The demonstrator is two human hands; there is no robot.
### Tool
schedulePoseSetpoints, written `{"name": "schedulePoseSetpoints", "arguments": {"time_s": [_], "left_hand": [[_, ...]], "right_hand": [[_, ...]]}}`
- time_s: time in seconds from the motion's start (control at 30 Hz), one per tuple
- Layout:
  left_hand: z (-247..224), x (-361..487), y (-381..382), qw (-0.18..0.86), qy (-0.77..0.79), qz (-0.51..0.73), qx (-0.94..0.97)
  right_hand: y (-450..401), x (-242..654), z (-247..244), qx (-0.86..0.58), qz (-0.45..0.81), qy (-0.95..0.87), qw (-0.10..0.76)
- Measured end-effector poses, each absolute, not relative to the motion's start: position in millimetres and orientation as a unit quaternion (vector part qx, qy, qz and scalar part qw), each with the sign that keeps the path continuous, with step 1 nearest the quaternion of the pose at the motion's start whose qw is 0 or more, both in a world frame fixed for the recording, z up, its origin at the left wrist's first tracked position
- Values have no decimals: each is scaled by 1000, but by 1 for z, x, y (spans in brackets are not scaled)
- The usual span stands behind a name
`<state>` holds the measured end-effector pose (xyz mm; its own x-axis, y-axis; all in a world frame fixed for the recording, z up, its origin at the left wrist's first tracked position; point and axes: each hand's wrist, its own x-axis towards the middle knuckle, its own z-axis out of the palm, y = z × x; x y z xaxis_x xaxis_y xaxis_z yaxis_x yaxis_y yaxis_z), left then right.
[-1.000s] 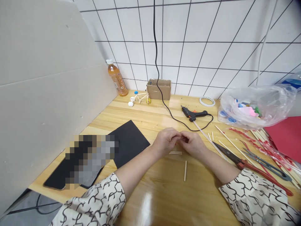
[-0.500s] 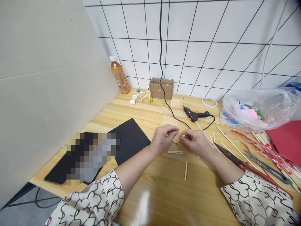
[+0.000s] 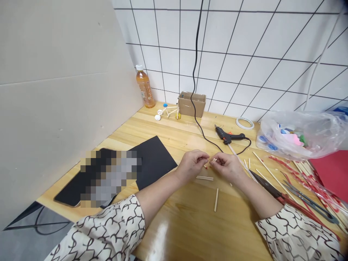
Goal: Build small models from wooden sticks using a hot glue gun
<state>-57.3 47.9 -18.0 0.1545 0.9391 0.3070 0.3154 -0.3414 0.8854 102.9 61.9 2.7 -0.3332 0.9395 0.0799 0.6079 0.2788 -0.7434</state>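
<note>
My left hand (image 3: 191, 166) and my right hand (image 3: 227, 167) meet above the wooden tabletop (image 3: 174, 134), fingertips almost touching. A tiny wooden stick piece (image 3: 213, 160) pokes from my right fingertips, pinched there. My left fingers are curled, and whatever they hold is hidden. Just below them lies a small stick bit (image 3: 206, 166) with a reddish tip. Under my hands rest a pair of short sticks (image 3: 204, 178), and nearer me a single short stick (image 3: 216, 199) lies lengthwise.
A glue gun (image 3: 227, 137) with a black cord lies behind my right hand. Long wooden sticks (image 3: 274, 177), dark-bladed scissors (image 3: 268, 186) and a plastic bag (image 3: 299, 136) lie right. A black sheet (image 3: 154, 161) and a pixelated-over object lie left. A small stick model (image 3: 167, 111) stands at the back.
My hands have drawn closer together, and the whole view has shifted slightly as my head moved. The small stick bit now lies nearer the gap between my hands.
</note>
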Motion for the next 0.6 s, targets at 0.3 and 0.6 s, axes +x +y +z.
{"name": "schedulePoseSetpoints", "arguments": {"time_s": [0.3, 0.6], "left_hand": [[-5, -51, 37, 509, 468, 444, 570], [8, -57, 35, 659, 446, 425, 432]], "right_hand": [[57, 100, 12, -472, 577, -543, 386], [49, 91, 13, -459, 626, -493, 394]]}}
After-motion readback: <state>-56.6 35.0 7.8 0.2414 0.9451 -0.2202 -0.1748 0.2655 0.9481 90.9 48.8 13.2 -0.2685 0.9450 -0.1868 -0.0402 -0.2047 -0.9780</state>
